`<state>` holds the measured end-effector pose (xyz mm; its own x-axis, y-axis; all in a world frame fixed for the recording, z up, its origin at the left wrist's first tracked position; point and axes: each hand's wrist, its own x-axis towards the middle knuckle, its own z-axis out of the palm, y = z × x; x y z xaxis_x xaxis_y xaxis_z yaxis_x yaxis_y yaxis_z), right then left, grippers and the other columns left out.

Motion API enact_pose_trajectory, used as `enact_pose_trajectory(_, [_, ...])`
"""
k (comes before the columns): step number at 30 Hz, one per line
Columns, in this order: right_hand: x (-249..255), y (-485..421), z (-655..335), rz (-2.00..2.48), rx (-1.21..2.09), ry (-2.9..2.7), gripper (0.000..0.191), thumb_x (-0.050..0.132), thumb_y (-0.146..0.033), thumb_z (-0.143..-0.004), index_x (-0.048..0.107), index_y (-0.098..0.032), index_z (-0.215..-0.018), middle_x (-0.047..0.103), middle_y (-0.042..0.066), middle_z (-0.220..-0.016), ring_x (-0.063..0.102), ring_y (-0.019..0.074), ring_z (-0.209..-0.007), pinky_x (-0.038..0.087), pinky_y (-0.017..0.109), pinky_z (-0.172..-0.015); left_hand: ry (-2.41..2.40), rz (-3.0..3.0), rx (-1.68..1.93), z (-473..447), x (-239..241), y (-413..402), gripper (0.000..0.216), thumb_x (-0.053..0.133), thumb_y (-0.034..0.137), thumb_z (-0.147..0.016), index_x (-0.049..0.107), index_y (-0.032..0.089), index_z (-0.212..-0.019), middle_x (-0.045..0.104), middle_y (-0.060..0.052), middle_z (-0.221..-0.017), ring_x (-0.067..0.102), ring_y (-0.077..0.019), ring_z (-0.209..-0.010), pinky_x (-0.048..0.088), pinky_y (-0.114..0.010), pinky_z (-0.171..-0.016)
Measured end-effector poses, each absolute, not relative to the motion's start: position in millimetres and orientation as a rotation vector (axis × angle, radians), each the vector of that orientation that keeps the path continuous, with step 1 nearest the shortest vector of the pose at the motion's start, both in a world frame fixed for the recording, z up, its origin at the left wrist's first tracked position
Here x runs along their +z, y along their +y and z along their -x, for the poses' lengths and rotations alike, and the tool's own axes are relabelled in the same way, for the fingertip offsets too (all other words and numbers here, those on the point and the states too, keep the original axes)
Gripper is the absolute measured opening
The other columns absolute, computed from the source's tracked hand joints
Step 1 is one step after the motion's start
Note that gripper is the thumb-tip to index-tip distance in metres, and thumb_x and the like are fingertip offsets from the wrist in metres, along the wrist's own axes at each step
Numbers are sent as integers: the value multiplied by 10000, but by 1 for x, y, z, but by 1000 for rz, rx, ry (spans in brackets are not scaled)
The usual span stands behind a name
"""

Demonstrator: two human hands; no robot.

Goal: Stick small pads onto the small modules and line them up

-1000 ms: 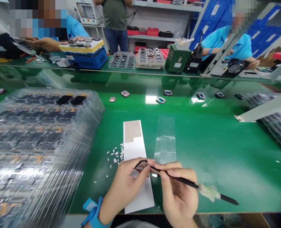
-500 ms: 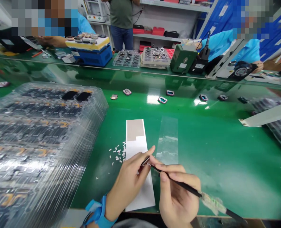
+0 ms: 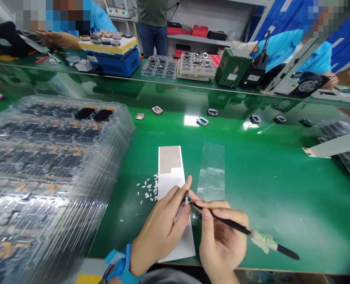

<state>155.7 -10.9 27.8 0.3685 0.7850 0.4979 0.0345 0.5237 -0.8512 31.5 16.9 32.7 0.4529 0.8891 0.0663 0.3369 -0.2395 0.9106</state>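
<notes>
One dark-edged part (image 3: 184, 198) mostly hidden in left hand (image 3: 164, 223), shape unclear

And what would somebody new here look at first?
Probably the big stack of clear trays at the left. Then, front and middle, the right hand holds a black tool near a small dark piece in the left hand. A bright blue band circles that wrist.
</notes>
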Motion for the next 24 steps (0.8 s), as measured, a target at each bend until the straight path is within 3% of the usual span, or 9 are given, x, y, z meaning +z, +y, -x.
enact_pose_trajectory(7, [24,-11,-156,953,562,-1121,218,520,-19,-941,510,-222,-1020,686,38,-920,749,192,-935,673,398,-813,1051,-1800,770,-31,31,16,527,321,225,-1052,262,275,-1574,589,-81,-1258,573,-203,-1129,459,-332,-992])
enact_pose_trajectory(24, [22,-11,-159,939,543,-1142,231,521,-12,-933,519,-221,-1032,699,50,-937,743,204,-957,677,414,-800,1076,-1800,754,-32,32,18,524,301,220,-1041,302,245,-1564,613,-106,-1167,604,-231,-1036,489,-365,-910])
